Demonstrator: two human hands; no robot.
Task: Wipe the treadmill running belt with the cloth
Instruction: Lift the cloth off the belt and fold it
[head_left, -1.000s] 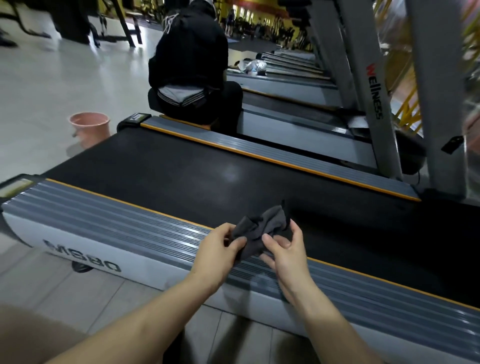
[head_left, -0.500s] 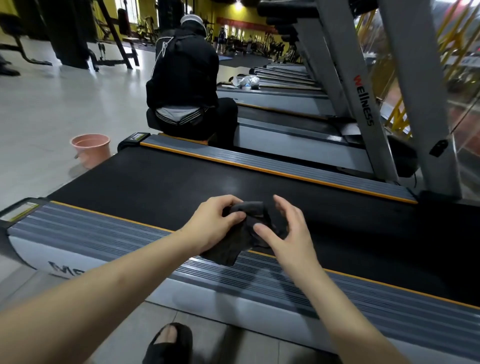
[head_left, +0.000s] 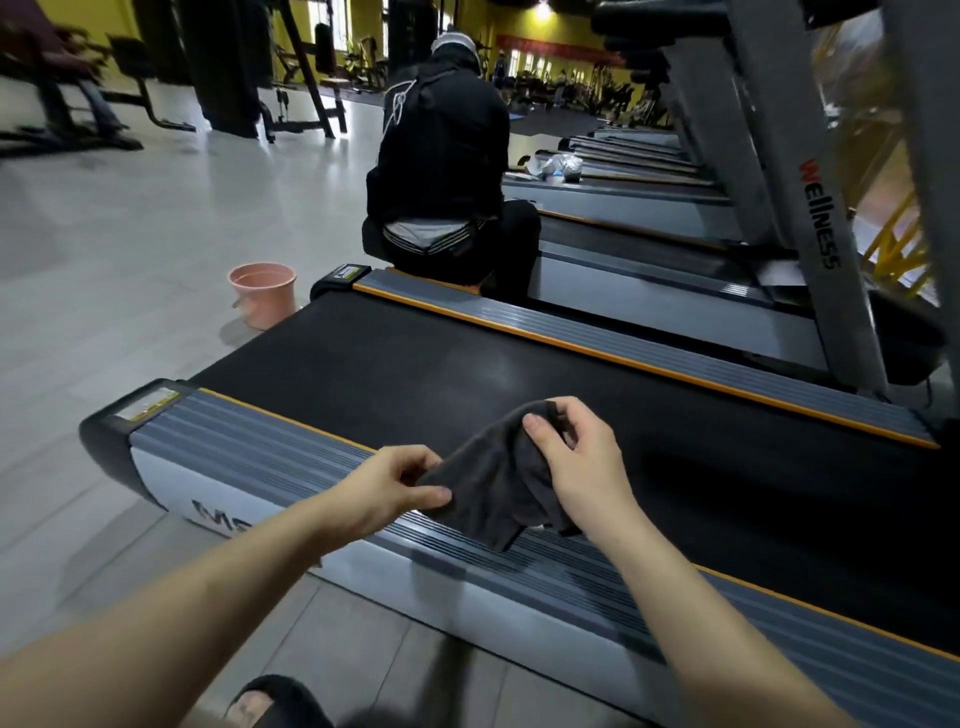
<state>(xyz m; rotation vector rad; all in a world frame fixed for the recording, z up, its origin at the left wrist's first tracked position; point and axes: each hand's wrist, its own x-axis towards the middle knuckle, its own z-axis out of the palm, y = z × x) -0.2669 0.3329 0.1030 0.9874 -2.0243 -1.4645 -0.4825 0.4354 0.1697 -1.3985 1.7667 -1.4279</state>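
Observation:
A dark grey cloth hangs spread between both hands, above the near side rail of the treadmill. My left hand pinches its left edge. My right hand grips its top right corner. The black running belt stretches just beyond the cloth, from lower right to the rear end at the left. The cloth's lower edge droops over the ribbed grey rail; I cannot tell whether it touches it.
A person in black sits on the far side rail, back turned. A pink bucket stands on the floor by the treadmill's rear end. Grey uprights rise at the right. More treadmills line up behind. My sandalled foot shows below.
The bunched cloth has been pulled open and now hangs wider between my hands. My hands have moved apart, and the view has tilted up a little.

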